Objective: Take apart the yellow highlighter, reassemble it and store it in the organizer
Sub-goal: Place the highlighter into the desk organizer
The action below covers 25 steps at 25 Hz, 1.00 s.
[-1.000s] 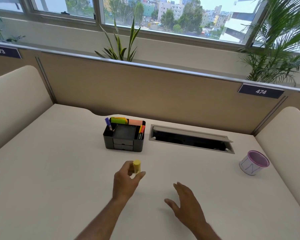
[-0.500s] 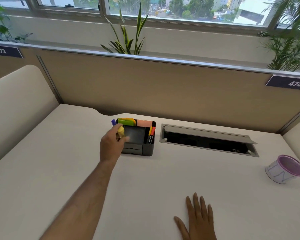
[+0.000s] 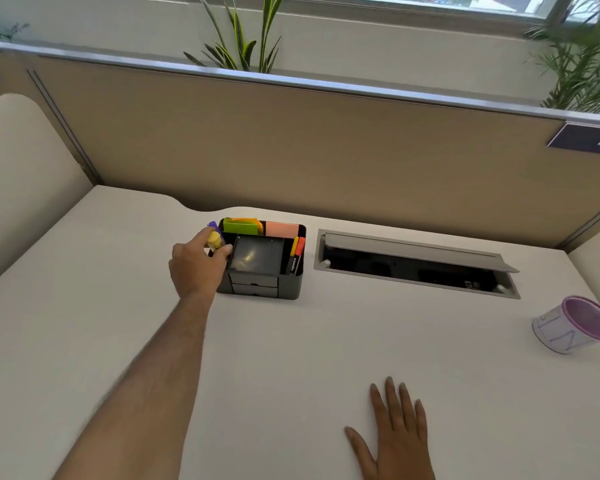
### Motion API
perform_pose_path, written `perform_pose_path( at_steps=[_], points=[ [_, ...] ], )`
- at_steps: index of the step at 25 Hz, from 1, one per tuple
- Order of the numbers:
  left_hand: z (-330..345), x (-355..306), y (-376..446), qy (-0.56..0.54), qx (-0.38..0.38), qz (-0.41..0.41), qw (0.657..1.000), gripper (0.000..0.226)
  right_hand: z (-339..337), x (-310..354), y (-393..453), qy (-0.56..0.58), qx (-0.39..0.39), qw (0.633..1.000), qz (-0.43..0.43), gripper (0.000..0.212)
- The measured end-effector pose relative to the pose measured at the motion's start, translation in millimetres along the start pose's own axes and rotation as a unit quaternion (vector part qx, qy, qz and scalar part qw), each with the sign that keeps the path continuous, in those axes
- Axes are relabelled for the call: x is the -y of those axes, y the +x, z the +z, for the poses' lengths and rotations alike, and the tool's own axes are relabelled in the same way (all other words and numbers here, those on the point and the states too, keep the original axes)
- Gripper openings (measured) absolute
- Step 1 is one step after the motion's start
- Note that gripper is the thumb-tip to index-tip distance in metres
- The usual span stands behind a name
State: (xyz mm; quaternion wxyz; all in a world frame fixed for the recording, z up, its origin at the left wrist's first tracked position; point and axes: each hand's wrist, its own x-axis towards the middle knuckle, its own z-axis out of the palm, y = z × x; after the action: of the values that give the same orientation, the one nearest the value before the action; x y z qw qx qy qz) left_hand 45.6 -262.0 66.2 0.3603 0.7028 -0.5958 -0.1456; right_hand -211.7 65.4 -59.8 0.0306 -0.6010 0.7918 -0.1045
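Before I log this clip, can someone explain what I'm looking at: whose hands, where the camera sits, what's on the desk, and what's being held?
There is no machine here: a person wears one camera on the head, looking down at their own bare hands. The left hand has its grip on a yellow highlighter at the left end of the black organizer, beside a purple marker. The right hand lies flat and empty on the white desk. Further right are an open cable hatch and a purple-rimmed cup.
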Motion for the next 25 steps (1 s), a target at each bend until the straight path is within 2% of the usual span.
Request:
perform_pose_path(
  at_steps=[4, 16, 25],
  points=[
    [7, 5, -5, 0.013, 0.013, 0.02, 1.0, 0.043, -2, 0, -1, 0.002, 0.009, 1.0, -0.001, 0.085],
    [14, 14, -12, -0.012, 0.028, -0.005, 1.0, 0.031, -12, 5, -1, 0.01, 0.035, 0.999, 0.005, 0.085],
    [6, 12, -15, 0.005, 0.027, 0.013, 1.0, 0.031, -11, 4, -1, 0.003, 0.063, 0.998, 0.007, 0.086]
  ],
)
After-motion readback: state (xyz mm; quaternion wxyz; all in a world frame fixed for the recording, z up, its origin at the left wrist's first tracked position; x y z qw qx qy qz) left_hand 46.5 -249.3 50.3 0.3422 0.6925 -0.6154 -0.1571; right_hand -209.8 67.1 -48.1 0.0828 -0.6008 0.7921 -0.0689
